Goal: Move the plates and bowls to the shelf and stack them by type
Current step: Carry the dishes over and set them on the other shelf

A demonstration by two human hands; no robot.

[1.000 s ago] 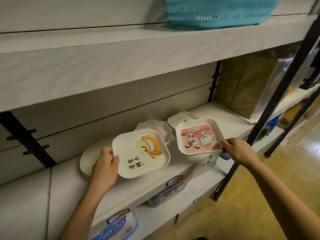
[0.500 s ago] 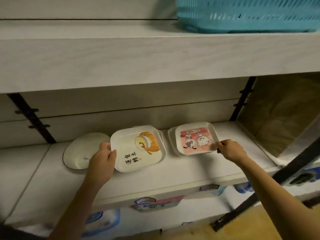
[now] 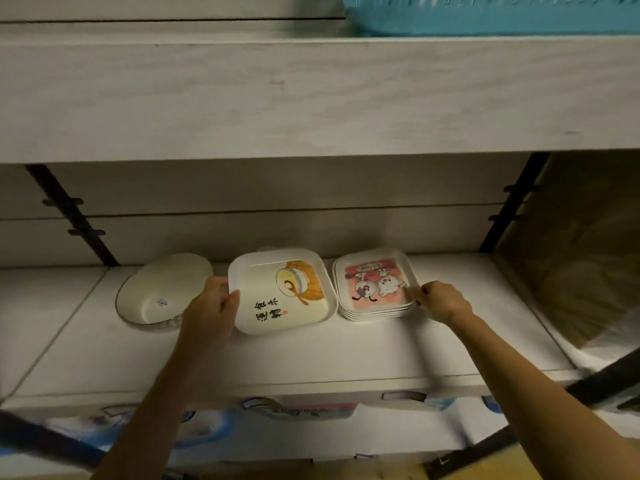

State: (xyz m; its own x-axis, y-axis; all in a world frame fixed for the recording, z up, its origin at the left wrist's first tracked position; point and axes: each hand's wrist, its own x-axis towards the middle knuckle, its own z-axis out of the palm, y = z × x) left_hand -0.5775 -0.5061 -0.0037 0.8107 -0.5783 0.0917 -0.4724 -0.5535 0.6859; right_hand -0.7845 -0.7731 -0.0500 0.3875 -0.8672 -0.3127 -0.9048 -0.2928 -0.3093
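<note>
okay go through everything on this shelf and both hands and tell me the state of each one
Left hand: gripping the left edge of the large square plate.
Large square plate: face up, held, a scalloped rim just visible behind it.
Right hand: fingers on the right edge of the pink cartoon plate.
Pink cartoon plate: face up, topping a stack of square plates.
Oval dish: upright, empty, apart at left.
Blue basket: on the upper shelf.

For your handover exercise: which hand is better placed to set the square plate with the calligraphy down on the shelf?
Left. The left hand already grips the calligraphy plate; the right hand is at the pink plate stack.
</note>
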